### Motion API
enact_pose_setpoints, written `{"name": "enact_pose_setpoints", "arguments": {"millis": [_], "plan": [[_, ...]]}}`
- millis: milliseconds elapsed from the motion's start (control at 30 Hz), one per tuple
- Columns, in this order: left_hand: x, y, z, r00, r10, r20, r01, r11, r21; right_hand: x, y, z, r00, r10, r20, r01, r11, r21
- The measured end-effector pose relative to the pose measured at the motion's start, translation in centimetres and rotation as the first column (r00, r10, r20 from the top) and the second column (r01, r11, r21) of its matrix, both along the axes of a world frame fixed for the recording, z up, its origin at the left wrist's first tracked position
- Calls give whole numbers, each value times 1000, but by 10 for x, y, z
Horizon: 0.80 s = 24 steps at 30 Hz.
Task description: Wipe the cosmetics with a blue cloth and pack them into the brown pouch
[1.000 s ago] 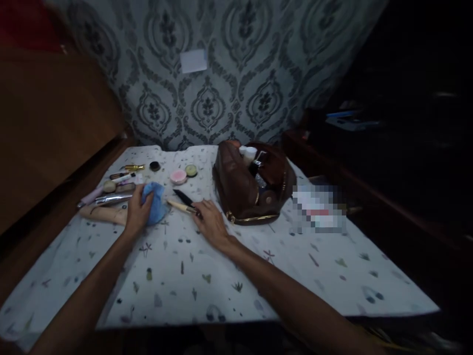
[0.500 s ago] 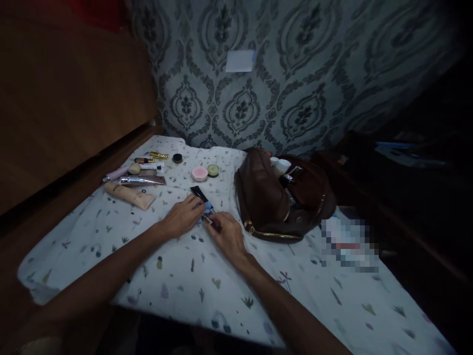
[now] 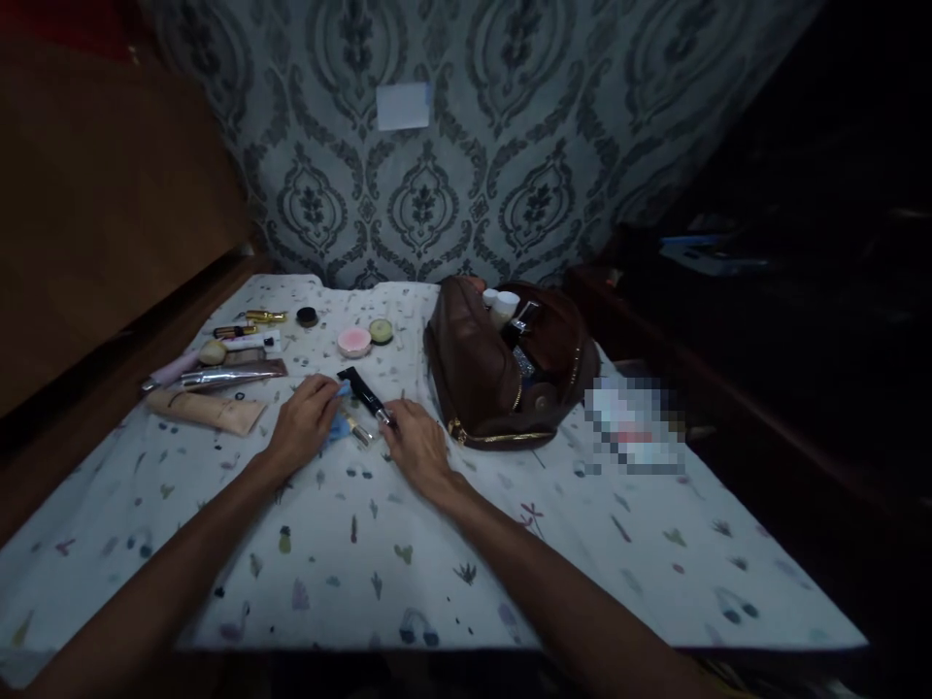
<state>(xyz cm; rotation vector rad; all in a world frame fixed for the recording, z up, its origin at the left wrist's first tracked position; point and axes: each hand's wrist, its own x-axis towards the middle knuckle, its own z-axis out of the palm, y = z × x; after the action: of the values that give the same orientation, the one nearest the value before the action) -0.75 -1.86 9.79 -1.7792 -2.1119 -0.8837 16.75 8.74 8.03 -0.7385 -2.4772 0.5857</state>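
Observation:
My left hand (image 3: 304,424) is closed on a small blue cloth (image 3: 339,423) and presses it against a thin makeup brush (image 3: 356,428) that lies on the patterned white sheet (image 3: 408,544). My right hand (image 3: 416,447) pinches the near end of a black tube (image 3: 364,392) beside that brush. Both hands meet in the middle of the sheet, just left of an open brown cosmetics bag (image 3: 502,367) with bottles sticking out of it.
Cosmetics lie at the far left: a beige tube (image 3: 208,412), a silver tube (image 3: 233,375), a pink tube (image 3: 171,370), gold lipsticks (image 3: 263,316), a pink compact (image 3: 353,341), a green jar (image 3: 380,331) and a dark jar (image 3: 307,316). A wooden panel (image 3: 102,223) stands left; dark furniture lies right.
My left hand brought the blue cloth from the left pile to the brush in the middle and bunched it small. My right hand stayed at the black tube. The camera swung.

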Motion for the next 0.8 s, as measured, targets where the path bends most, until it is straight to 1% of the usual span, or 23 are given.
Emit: {"name": "enact_pose_setpoints", "arguments": {"millis": [67,100,133,200,267,333,400,467,567,700,800], "plan": [[6,1,3,1000,-9,-1,9,998,57,1,1,-1,999,0,-41,-1,1000,-19],[11,2,4,999,-38,-27,40,997,67,1,1,-1,998,6,-65,-8,999,-32],[15,3,4,994,-86,-66,90,994,56,2,1,-2,996,13,-92,-17,999,-43],[24,6,2,967,-201,-155,201,979,-13,2,2,-2,990,23,-140,-32,998,-62],[29,9,-1,943,-260,-206,246,965,-90,3,2,-3,984,19,-175,-34,996,-83],[27,12,-4,947,-236,-217,215,970,-116,3,3,-2,979,19,-204,-42,993,-109],[21,13,-5,966,-170,-192,152,983,-105,5,2,-1,970,33,-240,-65,990,-127],[11,14,-5,985,-97,-141,84,992,-95,8,1,2,959,58,-278,-97,987,-129],[-4,13,-6,999,2,-38,-6,993,-115,13,-2,7,946,67,-319,-109,987,-115],[-16,13,-9,998,45,52,-35,983,-178,18,-1,12,933,41,-357,-89,989,-120],[-17,13,-7,996,63,60,-51,984,-172,20,2,15,932,-4,-362,-87,968,-235]]}}
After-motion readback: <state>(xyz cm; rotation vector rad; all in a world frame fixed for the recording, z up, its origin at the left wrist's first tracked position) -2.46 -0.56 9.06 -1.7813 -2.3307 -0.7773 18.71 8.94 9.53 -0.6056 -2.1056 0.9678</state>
